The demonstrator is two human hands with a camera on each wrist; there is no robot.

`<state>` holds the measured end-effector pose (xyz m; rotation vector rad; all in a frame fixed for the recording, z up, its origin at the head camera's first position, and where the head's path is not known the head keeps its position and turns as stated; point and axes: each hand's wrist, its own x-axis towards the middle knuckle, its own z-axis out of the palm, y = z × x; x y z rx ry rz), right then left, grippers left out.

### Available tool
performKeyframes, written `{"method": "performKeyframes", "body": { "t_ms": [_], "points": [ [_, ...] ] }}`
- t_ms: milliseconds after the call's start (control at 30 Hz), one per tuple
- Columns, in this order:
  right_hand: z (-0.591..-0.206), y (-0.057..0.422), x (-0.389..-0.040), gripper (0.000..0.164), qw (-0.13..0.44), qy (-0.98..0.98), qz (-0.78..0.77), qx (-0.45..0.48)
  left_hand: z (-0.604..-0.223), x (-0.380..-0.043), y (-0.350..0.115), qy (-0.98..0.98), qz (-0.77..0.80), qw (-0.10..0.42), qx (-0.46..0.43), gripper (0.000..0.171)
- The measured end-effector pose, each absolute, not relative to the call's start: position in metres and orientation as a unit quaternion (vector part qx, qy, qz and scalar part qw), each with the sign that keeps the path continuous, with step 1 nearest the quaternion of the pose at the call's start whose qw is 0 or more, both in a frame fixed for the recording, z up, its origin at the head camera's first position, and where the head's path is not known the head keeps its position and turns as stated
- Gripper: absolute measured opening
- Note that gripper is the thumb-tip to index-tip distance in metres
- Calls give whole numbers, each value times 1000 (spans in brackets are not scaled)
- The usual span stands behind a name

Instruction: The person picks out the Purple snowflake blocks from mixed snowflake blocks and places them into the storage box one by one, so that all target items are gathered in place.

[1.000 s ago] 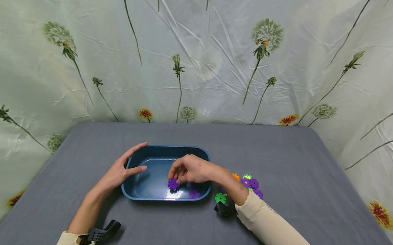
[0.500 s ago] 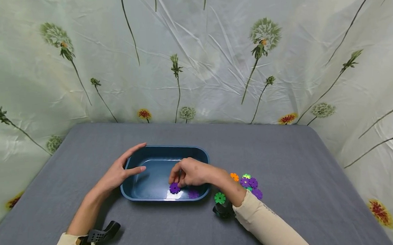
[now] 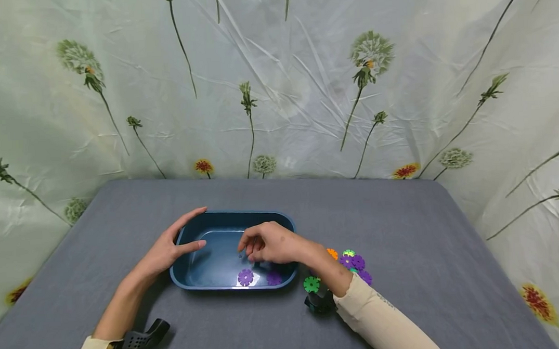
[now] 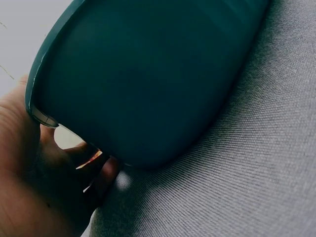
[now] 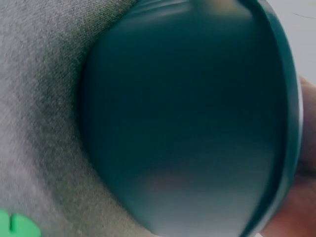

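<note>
A blue plastic tray (image 3: 219,288) stands on the grey-covered table. My left hand (image 3: 163,251) holds its left end, the thumb over the rim and the other fingers along the outer wall, as the left wrist view also shows. Inside the tray lie two purple snowflake discs (image 3: 245,277), notched around their edges, near the front wall. Over the tray's right half hovers my right hand (image 3: 275,242), its fingers loosely bent, with nothing visible between them. In the right wrist view the tray's outer wall (image 5: 187,108) hides the fingers.
Right of the tray lies a loose group of snowflake discs: several purple ones (image 3: 358,262), an orange one (image 3: 332,254) and green ones (image 3: 311,284). My right forearm partly covers them. A floral curtain (image 3: 276,91) hangs behind the table.
My right hand has lowered a purple snowflake disc to the tray floor, let it go, and lifted slightly off it. The left hand stays at the tray's left end.
</note>
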<state>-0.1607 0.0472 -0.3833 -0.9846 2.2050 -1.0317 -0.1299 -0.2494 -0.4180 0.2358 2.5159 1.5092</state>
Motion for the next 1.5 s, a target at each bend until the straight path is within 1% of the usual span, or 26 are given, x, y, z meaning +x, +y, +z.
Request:
{"method": "performKeyframes", "body": {
  "t_ms": [300, 467, 700, 967, 1233, 1500],
  "points": [
    [-382, 66, -157, 19, 179, 808, -414, -379, -416, -129, -250, 852, 508, 95, 85, 77],
    [-383, 81, -155, 22, 154, 796, -451, -373, -416, -128, -251, 850, 511, 97, 86, 77],
    [-381, 104, -154, 21, 96, 792, -486, -358, -414, -128, -253, 851, 510, 95, 84, 78],
    [-386, 123, -148, 21, 65, 794, -511, -323, -416, -125, -251, 850, 511, 96, 89, 78],
    [-385, 135, -153, 20, 26, 794, -512, -327, -414, -127, -253, 847, 516, 90, 88, 78],
    [-389, 160, -150, 19, 38, 801, -514, -306, -417, -128, -250, 847, 515, 90, 96, 77]
  ]
}}
